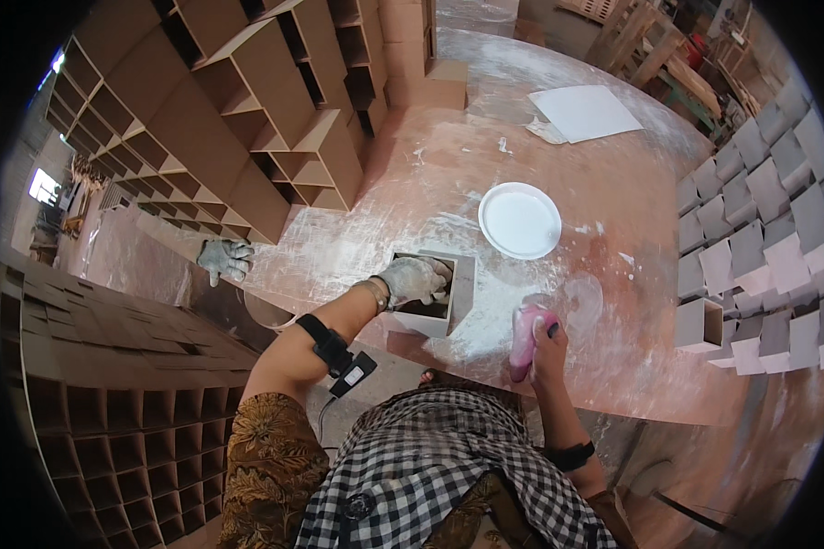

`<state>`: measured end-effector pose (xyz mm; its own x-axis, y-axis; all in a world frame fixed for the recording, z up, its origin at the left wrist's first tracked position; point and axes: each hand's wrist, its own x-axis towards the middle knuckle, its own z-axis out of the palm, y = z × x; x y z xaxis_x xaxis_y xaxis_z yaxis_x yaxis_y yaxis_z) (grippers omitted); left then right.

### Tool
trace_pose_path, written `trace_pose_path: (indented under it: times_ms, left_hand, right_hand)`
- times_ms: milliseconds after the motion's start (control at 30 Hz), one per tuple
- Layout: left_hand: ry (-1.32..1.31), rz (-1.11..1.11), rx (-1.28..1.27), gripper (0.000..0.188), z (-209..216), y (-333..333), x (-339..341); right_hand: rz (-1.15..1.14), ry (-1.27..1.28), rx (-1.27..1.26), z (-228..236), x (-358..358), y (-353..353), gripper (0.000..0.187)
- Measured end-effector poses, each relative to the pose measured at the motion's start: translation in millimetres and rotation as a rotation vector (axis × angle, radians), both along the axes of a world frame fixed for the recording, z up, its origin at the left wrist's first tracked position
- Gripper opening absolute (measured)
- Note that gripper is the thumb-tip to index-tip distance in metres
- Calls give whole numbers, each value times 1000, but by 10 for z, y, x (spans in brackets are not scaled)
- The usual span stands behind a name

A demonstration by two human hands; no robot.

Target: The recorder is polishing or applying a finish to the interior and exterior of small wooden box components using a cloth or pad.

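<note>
On the reddish tabletop [439, 174], our grey-gloved left hand [417, 279] curls, grip unclear, inside a grey rectangular box [464, 285]; our right hand [548, 355] clutches a pink oblong tool [522, 343]. Probably coating, we next need steadiness.

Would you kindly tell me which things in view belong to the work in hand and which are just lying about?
Apparently in use:
grey rectangular open box, gloved left hand inside
elongated pink object, material unclear, in right hand
perhaps round white shallow dish

Apparently lying about:
loose grey fabric glove
flat white rectangular sheet
</note>
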<state>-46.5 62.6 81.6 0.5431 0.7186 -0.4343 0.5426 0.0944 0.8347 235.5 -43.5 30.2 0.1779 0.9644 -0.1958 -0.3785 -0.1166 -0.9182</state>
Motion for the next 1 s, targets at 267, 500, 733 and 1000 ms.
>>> trace_pose_path:
  times_ms: [267, 500, 733, 1000]
  left_hand:
    - [529, -307, 579, 59, -302, -289, 36]
    - [473, -238, 493, 63, -349, -326, -18]
    - [134, -65, 456, 63, -257, -391, -356]
    - [-88, -87, 923, 38, -316, -775, -431]
  right_hand:
    - [268, -735, 534, 359, -647, 792, 30]
    - [350, -1046, 648, 276, -995, 693, 38]
    - [592, -528, 520, 312, -358, -79, 31]
    - [163, -272, 383, 807, -192, 265, 28]
